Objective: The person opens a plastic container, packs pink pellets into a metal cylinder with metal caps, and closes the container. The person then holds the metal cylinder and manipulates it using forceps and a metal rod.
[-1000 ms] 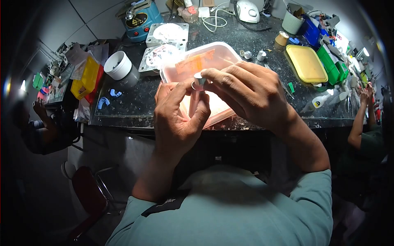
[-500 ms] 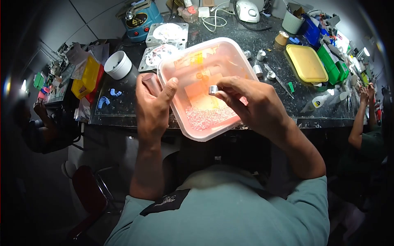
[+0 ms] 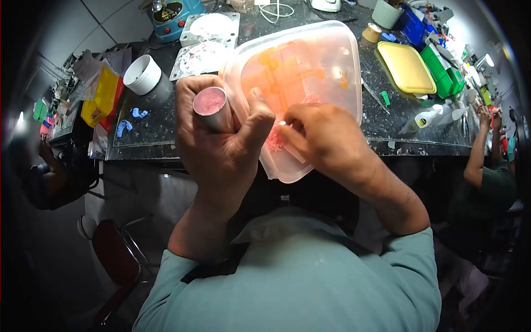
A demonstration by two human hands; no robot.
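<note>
My left hand [image 3: 221, 146] is closed around a metal tube [image 3: 214, 119] whose upturned round end shows pink material. The same hand also grips the near left wall of a translucent plastic tub [image 3: 337, 72], which is tilted. Pink granules [image 3: 274, 141] lie gathered in the tub's lower corner. Inside the tub, my right hand [image 3: 329, 135] is closed in a pinch at the granules. A small silver cylinder [image 3: 282, 122] shows only as a bright bit at its fingertips; the rest is hidden by the fingers.
White mould plates [image 3: 204, 55] and a white cup [image 3: 142, 74] stand on the left of the dark bench. On the right are a yellow lid [image 3: 406, 67], tweezers [image 3: 377, 97], a small bottle [image 3: 425, 119] and green bins [image 3: 437, 69]. Other people sit at both sides.
My right hand has lowered the silver cylinder into the granules. My left hand has turned the tube's end upward, and the tub has tipped further, with the granules in its near corner.
</note>
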